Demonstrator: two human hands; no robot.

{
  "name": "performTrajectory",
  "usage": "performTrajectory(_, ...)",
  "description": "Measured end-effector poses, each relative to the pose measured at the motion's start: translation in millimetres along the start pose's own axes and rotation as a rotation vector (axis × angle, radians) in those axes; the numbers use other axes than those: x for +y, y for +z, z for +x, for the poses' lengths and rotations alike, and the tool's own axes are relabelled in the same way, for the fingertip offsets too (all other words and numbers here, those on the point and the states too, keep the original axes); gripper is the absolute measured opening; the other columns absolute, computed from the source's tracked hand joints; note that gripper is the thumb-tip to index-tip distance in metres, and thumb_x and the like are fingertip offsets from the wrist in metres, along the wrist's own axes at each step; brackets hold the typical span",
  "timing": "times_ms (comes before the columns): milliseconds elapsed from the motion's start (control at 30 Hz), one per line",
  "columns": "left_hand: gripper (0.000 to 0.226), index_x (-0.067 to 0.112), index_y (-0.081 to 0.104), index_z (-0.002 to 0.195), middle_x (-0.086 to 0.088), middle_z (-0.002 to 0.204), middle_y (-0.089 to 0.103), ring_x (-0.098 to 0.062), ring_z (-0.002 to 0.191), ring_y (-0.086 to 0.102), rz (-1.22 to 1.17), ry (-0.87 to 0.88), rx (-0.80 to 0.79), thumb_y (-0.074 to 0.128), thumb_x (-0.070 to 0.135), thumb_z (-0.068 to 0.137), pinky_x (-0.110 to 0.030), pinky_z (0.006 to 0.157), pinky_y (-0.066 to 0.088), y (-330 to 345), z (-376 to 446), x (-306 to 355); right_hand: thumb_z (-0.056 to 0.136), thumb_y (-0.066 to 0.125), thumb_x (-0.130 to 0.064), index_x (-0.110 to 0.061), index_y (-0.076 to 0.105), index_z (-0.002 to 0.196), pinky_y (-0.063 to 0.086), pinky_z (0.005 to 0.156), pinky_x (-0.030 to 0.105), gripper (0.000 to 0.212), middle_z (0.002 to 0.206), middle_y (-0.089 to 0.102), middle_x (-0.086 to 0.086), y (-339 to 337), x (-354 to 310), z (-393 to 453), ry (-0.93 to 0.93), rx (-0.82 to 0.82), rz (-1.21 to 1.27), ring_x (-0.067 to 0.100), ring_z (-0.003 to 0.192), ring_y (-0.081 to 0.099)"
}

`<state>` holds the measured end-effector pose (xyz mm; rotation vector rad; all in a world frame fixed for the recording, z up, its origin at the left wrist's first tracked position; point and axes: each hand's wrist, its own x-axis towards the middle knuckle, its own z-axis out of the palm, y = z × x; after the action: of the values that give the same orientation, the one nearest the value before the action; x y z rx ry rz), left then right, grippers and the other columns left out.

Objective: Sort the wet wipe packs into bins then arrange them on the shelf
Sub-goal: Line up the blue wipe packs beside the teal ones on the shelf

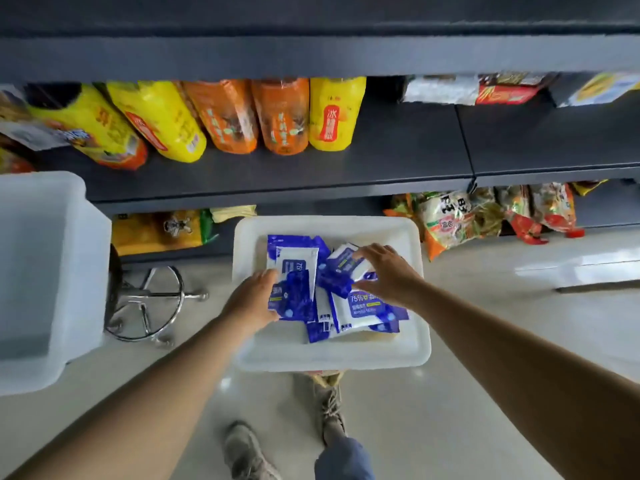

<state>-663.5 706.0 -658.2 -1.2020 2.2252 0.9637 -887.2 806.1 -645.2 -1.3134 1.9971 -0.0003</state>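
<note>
1. I see the wet wipe packs (360,306), blue and white, piled loosely inside the white bin (332,358) on the floor in front of the shelf (277,174).
2. Left hand (252,299): fingers curled around the edge of the leftmost pack (294,282), gripping it.
3. Right hand (388,275): fingers spread, resting on top of the packs on the right of the pile; I cannot tell whether any pack is pinched.
4. A second white bin (41,271) sits well to the left, higher up.
5. Yellow and orange bottles (242,116) stand on the shelf; snack bags (485,216) lie on the tier below.
</note>
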Motion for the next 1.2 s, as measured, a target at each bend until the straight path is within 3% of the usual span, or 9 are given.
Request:
performTrajectory(133,0.065,0.011,0.041,0.126,-0.006,0.137,0.047,-0.020,0.123,0.050,0.029,0.025,0.000,0.076,0.007,0.072,-0.031,0.092,0.048,6,28,-4,0.084,0.069,-0.033,-0.023,0.036,0.142,0.035,0.104,0.036,0.067,0.146,0.038,0.001,-1,1,48,-0.092,-0.111,-0.087,0.021,0.133,0.034)
performTrajectory(333,0.066,0.014,0.041,0.117,-0.004,0.124,0.053,-0.019,0.108,0.056,0.159,0.073,0.012,0.083,0.021,0.066,-0.029,0.083,0.053,11,40,-9,0.068,0.083,-0.036,-0.025,0.033,0.142,0.037,0.104,0.040,0.089,0.145,0.040,0.000,-4,0,90,-0.147,-0.389,-0.145,0.022,0.131,0.038)
performTrajectory(500,0.059,0.013,0.044,0.108,-0.004,0.117,0.056,-0.017,0.101,0.056,0.211,0.098,-0.010,0.083,0.029,0.066,-0.024,0.079,0.049,7,48,-7,0.059,0.087,-0.040,-0.027,0.039,0.134,0.045,0.097,0.036,0.089,0.135,0.049,-0.006,-6,3,102,-0.157,-0.499,-0.110,0.019,0.118,0.049)
performTrajectory(600,0.061,0.013,0.047,0.109,-0.003,0.116,0.058,-0.018,0.103,0.057,0.223,0.088,-0.024,0.083,0.036,0.066,-0.026,0.082,0.050,5,52,-6,0.060,0.084,-0.048,-0.025,0.044,0.130,0.042,0.098,0.034,0.084,0.134,0.051,-0.006,-8,5,100,-0.175,-0.542,-0.161,0.019,0.119,0.049)
performTrajectory(700,0.059,0.009,0.057,0.109,-0.003,0.113,0.059,-0.018,0.100,0.056,0.235,0.081,-0.046,0.082,0.041,0.066,-0.029,0.085,0.050,4,58,-9,0.063,0.079,-0.056,-0.024,0.041,0.137,0.039,0.101,0.034,0.089,0.138,0.047,-0.004,-10,10,94,-0.174,-0.525,-0.222,0.019,0.126,0.045)
performTrajectory(800,0.056,0.009,0.063,0.107,-0.002,0.110,0.058,-0.018,0.099,0.055,0.229,0.101,-0.089,0.080,0.043,0.067,-0.031,0.087,0.049,3,59,-11,0.067,0.079,-0.052,-0.023,0.044,0.135,0.041,0.094,0.030,0.082,0.137,0.049,-0.003,-15,13,87,-0.179,-0.500,-0.169,0.018,0.121,0.047)
performTrajectory(900,0.052,0.011,0.061,0.105,-0.001,0.107,0.061,-0.017,0.094,0.059,0.119,0.069,-0.101,0.081,0.040,0.067,-0.030,0.081,0.052,2,53,-9,0.070,0.080,-0.043,-0.027,0.050,0.115,0.041,0.078,0.023,0.056,0.115,0.057,-0.006,-24,12,79,-0.196,-0.507,-0.110,0.012,0.099,0.050)
performTrajectory(1033,0.045,0.007,0.059,0.093,-0.005,0.089,0.066,-0.020,0.078,0.063,-0.012,-0.021,-0.076,0.080,0.039,0.070,-0.030,0.066,0.049,-8,42,0,0.073,0.080,-0.027,-0.028,0.049,0.097,0.039,0.063,0.015,0.039,0.090,0.053,-0.014,-39,9,61,-0.213,-0.498,-0.035,0.013,0.092,0.055)
performTrajectory(1200,0.040,0.008,0.055,0.088,-0.007,0.089,0.064,-0.023,0.080,0.064,-0.101,-0.048,-0.003,0.080,0.034,0.070,-0.029,0.063,0.044,-24,24,16,0.075,0.078,-0.019,-0.021,0.052,0.108,0.046,0.077,0.028,0.042,0.105,0.057,-0.004,-52,2,35,-0.196,-0.341,0.057,0.017,0.098,0.056)
